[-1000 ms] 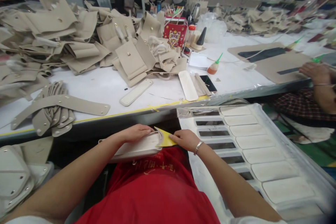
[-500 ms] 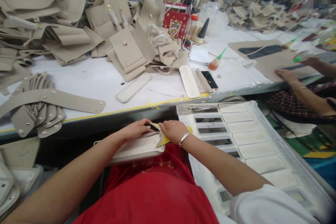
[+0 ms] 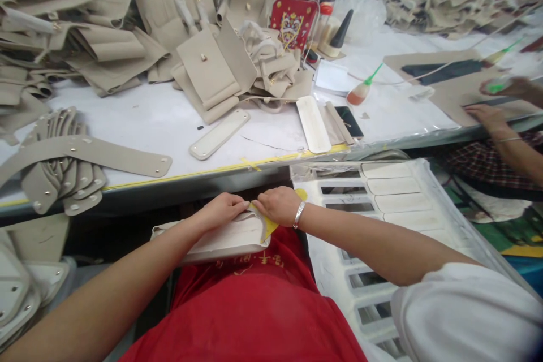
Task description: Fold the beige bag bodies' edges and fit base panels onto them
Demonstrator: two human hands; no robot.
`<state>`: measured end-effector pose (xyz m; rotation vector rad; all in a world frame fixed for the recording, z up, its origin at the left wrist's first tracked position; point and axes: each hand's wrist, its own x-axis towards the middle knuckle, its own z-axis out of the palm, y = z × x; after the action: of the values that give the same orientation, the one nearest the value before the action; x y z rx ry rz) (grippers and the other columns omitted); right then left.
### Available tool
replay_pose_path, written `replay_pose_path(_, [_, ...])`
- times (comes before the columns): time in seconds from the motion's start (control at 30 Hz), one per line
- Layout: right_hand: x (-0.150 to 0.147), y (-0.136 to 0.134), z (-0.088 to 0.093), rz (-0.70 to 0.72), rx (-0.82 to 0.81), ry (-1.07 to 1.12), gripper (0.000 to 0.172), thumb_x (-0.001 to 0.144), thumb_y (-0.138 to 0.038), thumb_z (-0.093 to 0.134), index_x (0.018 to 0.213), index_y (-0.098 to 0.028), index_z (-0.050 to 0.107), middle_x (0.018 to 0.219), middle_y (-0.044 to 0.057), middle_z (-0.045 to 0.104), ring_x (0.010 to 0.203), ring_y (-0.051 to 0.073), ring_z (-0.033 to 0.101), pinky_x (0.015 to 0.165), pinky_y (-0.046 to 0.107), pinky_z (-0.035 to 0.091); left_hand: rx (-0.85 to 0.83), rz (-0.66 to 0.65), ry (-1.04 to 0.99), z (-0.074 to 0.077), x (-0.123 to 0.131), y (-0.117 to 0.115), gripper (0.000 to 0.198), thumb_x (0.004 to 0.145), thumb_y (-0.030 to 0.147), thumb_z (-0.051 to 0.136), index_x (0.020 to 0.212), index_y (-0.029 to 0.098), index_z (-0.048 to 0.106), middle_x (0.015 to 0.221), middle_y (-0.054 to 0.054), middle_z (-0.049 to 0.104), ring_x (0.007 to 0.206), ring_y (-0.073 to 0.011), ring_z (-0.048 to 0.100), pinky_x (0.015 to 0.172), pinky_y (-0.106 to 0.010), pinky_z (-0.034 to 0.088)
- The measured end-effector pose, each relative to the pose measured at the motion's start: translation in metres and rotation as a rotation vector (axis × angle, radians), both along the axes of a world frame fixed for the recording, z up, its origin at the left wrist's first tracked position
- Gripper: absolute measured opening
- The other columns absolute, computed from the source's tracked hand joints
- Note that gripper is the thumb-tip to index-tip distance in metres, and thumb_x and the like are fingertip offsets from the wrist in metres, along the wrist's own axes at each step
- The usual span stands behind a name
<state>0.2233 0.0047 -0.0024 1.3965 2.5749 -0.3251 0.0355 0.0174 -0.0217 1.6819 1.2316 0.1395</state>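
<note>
White tabletop (image 3: 139, 107) lies beyond; a cream piece (image 3: 237, 235) sits under the gripping left hand (image 3: 223, 210), its right end touching the yellow piece (image 3: 270, 228) that the right hand (image 3: 279, 205) clutches.

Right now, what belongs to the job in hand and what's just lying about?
In hand:
cream piece, left hand on it
yellow piece, in the right hand

Lying about, it seems:
bags
straps
phone
red box
orange bottle
</note>
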Motion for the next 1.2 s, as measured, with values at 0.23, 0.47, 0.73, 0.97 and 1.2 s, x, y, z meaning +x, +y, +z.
replay_pose_path(0.23, [-0.002,0.008,-0.002,0.14,-0.026,0.056,0.051,0.093,-0.044,0.022,0.088,-0.016,0.063,0.088,0.011,0.067,0.08,0.021,0.062,0.067,0.029,0.038,-0.051,-0.098,0.013,0.005,-0.012,-0.006,0.047,0.078,0.053,0.043,0.066,0.014,0.066,0.056,0.002,0.055,0.053,-0.012,0.042,0.051,-0.023,0.031])
replay_pose_path(0.47, [-0.017,0.021,-0.001,0.299,-0.022,0.094,0.051,0.093,-0.043,0.022,0.087,-0.016,0.064,0.087,0.01,0.068,0.079,0.022,0.062,0.066,0.03,0.038,0.053,-0.164,0.097,0.019,-0.027,-0.019,0.045,0.083,0.049,0.039,0.098,0.021,0.07,0.087,-0.002,0.07,0.076,-0.0212,0.06,0.066,-0.024,0.039])
replay_pose_path(0.73, [-0.054,0.035,0.007,0.572,-0.062,0.1,0.046,0.092,-0.045,0.027,0.095,-0.021,0.066,0.091,0.008,0.069,0.082,0.019,0.062,0.067,0.028,0.038,0.187,-0.268,0.253,0.033,-0.043,-0.028,0.046,0.088,0.043,0.031,0.121,0.023,0.055,0.12,-0.004,0.06,0.104,-0.0223,0.056,0.091,-0.029,0.038])
replay_pose_path(0.97, [-0.008,0.05,0.045,0.125,0.059,-0.028,0.057,0.089,-0.055,0.024,0.091,-0.017,0.067,0.094,0.013,0.068,0.09,0.024,0.061,0.071,0.032,0.041,0.234,-0.264,0.312,0.048,-0.044,-0.045,0.071,0.082,0.058,0.037,0.139,0.017,0.029,0.139,-0.009,0.04,0.125,-0.0244,0.041,0.103,-0.033,0.031])
replay_pose_path(1.2, [0.077,0.001,0.043,-0.338,-0.402,0.174,0.047,0.079,-0.058,0.045,0.078,-0.014,0.061,0.084,0.011,0.066,0.078,0.023,0.062,0.067,0.031,0.045,0.443,-0.433,0.252,0.038,-0.007,-0.054,0.087,0.067,0.064,0.055,0.137,0.018,0.031,0.142,-0.012,0.035,0.127,-0.0276,0.037,0.103,-0.037,0.029])
